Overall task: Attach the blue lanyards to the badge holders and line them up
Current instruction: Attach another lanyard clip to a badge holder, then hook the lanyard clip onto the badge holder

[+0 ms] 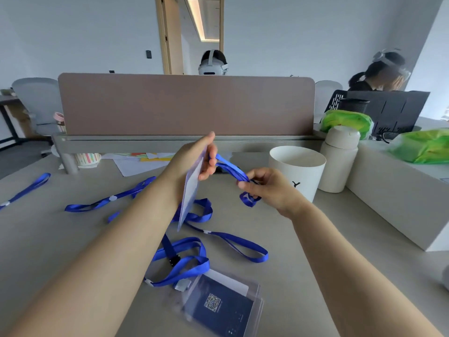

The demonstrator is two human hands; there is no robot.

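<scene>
At mid-frame our left hand (194,159) pinches a holder (190,195) upright while our right hand (264,188) pinches the lanyard (230,169), apparently threaded through its top, so a hard pull could tear the slot.

Brown desk partition (186,104), white walls (303,32)

End of held lanyard (230,167) buried among right fingers (257,173); left lanyard (31,187) edge-cropped.
</scene>
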